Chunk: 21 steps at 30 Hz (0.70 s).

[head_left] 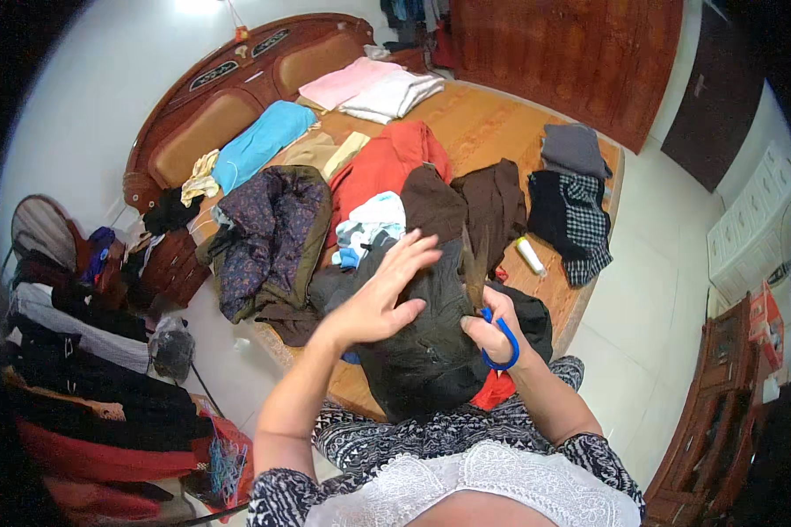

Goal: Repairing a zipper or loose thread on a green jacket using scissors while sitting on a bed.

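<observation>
A dark grey-black garment (417,351) lies across my lap and the near edge of the bed. My left hand (387,294) is over its upper part, palm down with the fingers stretched and the thumb apart, holding nothing. On the garment's right side my right hand (497,325) is closed, with blue-handled scissors (511,347) in it. One blue loop shows around the hand; the blades are hidden. Just beyond my hands, brown trousers (435,206) and a white-and-blue cloth (373,220) touch the garment.
The bed (475,114) holds a red garment (395,162), a dark patterned jacket (277,228), a blue cloth (268,140), folded checked clothes (580,215) and a white tube (530,255). Clothes hang on a rack (88,351) at left. White drawers (751,220) stand at right.
</observation>
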Motion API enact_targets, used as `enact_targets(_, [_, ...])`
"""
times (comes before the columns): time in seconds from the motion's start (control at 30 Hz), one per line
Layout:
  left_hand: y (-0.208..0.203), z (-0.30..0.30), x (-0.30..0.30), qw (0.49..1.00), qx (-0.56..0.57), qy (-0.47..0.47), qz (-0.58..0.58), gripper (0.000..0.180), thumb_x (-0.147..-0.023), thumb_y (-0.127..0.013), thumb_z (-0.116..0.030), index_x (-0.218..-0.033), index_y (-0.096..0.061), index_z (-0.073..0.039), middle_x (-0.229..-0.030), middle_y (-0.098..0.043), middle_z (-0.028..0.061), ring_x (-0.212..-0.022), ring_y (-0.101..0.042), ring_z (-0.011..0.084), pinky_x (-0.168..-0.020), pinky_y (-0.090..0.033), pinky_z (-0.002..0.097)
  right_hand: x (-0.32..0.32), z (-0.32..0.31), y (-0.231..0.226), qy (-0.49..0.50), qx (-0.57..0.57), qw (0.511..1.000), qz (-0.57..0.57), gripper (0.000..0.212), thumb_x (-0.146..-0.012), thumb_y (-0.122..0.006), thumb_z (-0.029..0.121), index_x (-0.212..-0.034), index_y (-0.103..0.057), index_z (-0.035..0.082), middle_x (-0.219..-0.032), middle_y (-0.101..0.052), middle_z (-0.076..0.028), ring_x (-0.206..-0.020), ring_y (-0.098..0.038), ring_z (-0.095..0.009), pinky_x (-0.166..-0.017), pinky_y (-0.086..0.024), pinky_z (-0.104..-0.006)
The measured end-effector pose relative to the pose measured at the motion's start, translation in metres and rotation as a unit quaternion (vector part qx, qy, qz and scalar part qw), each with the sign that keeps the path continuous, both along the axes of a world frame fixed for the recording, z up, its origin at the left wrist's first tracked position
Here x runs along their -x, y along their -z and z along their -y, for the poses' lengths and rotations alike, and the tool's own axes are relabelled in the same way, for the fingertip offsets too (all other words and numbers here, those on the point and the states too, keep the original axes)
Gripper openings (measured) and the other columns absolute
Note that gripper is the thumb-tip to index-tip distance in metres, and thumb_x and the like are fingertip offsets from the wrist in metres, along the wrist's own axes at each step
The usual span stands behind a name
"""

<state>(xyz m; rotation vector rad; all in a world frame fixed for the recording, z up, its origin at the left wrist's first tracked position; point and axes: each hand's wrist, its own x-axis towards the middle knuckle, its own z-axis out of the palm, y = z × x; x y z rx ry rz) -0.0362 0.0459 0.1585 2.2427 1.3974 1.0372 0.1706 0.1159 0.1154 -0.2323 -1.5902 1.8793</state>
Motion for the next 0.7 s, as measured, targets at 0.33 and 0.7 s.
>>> enact_targets(0.33, [-0.016,-0.019,0.015,0.959,0.267,0.075,0.053,0.03,-0.078,-0.074,-0.024,-0.071,-0.055,-0.002,-0.07,-0.054,-0.0032,-0.064,-0.045,0.0067,-0.055,-0.037,0.0247,0.002,-0.018,-0.027,-0.029,0.006,0.999,0.025,0.041,-0.075,-0.057,0.007,-0.114,-0.052,-0.004,-0.099,-0.058,-0.004,-0.089,-0.054,-0.01,-0.08,-0.044,-0.0247])
enact_targets(0.7, [0.009,0.019,0.03,0.875,0.207,-0.132,0.417,0.009,-0.08,-0.062,-0.001,-0.085,-0.067,0.004,-0.088,-0.065,0.0074,-0.079,-0.06,0.011,-0.07,-0.048,0.0243,0.017,-0.014,0.052,0.014,-0.006,0.994,0.106,0.035,-0.078,-0.065,0.017,-0.109,-0.051,0.008,-0.082,-0.043,0.005,-0.074,-0.04,-0.005,-0.066,-0.034,-0.0205])
